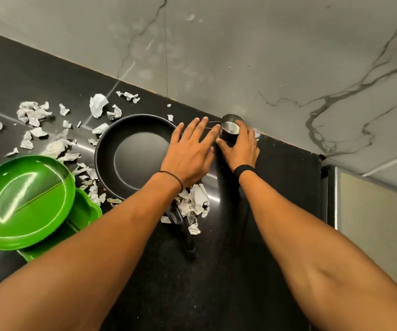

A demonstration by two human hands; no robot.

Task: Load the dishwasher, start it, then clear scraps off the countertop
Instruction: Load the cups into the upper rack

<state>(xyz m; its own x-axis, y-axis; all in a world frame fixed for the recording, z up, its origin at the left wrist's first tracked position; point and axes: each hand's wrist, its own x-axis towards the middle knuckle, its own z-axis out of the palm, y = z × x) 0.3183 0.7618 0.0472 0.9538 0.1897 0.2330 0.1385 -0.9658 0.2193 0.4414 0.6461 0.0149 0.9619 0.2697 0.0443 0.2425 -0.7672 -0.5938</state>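
Observation:
A small steel cup (231,127) stands on the black countertop (276,211) close to the wall. My right hand (241,149) grips it, fingers curled round its side. My left hand (190,154) lies just left of it with straight fingers, the fingertips reaching the cup's thin handle. A black frying pan (132,158) sits left of my hands, its handle (185,235) pointing toward me. Torn paper scraps (34,113) are strewn over the counter, with a clump of scraps (196,201) under my left wrist.
Two green plates (22,201) are stacked at the left, over a green tray (85,209). A grey marbled wall (264,56) runs behind the counter. The counter's right end (324,187) borders a pale surface lower down.

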